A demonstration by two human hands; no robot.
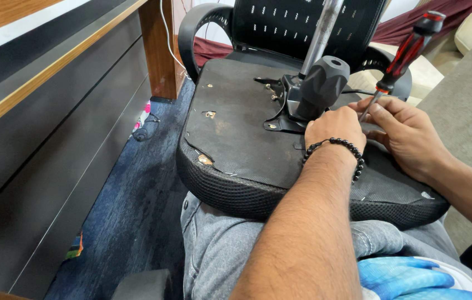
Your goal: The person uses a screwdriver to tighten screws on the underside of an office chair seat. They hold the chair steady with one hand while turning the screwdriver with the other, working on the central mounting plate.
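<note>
An office chair lies upside down across my lap, its black seat underside (pixel 236 128) facing up. A black metal mechanism plate (pixel 283 108) with a grey plastic housing (pixel 322 86) and a steel gas cylinder (pixel 322 33) stands at the seat's middle. My left hand (pixel 336 126), with a black bead bracelet at the wrist, rests closed on the seat beside the mechanism's right edge. My right hand (pixel 405 133) holds the shaft of a red and black screwdriver (pixel 408 53), whose tip points down near the left hand. The tip itself is hidden behind the fingers.
A dark cabinet front with wood trim (pixel 41 139) runs along the left. Blue carpet (pixel 130 194) lies between it and the chair. The chair's mesh back (pixel 280 22) and armrests (pixel 194 28) lie beyond the seat. A beige sofa (pixel 469 105) is at the right.
</note>
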